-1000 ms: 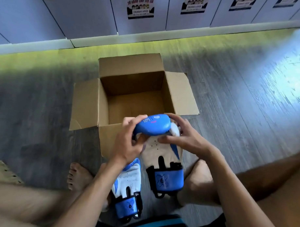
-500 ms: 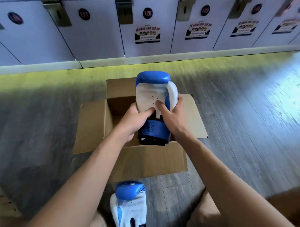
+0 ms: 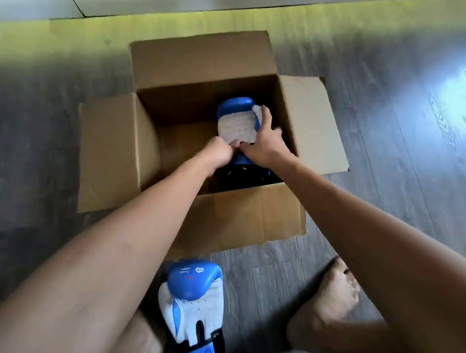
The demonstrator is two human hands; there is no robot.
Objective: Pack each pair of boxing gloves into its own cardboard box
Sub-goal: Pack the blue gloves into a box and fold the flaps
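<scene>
Head camera looks down at two bare arms reaching forward into an open box (image 3: pixel 204 59) on the floor (image 3: pixel 384 208). Both hands meet inside the box on a blue and white glove (image 3: pixel 238 118), which lies palm side up, padded end pointing away from them and dark cuff nearest the wrists. The left hand (image 3: pixel 221 152) is curled tight, its fingers gripping the glove where the white palm meets the cuff. The right hand (image 3: pixel 264 143), touching the left, is more open: its thumb lies across the glove's palm and its fingers reach along the right edge, holding it there. Whether the glove rests on the box bottom is not clear. Behind the hands, between the forearms, a second glove (image 3: pixel 193 293) lies on the floor just outside the box. A bare foot (image 3: pixel 336 293) rests under the right forearm.
</scene>
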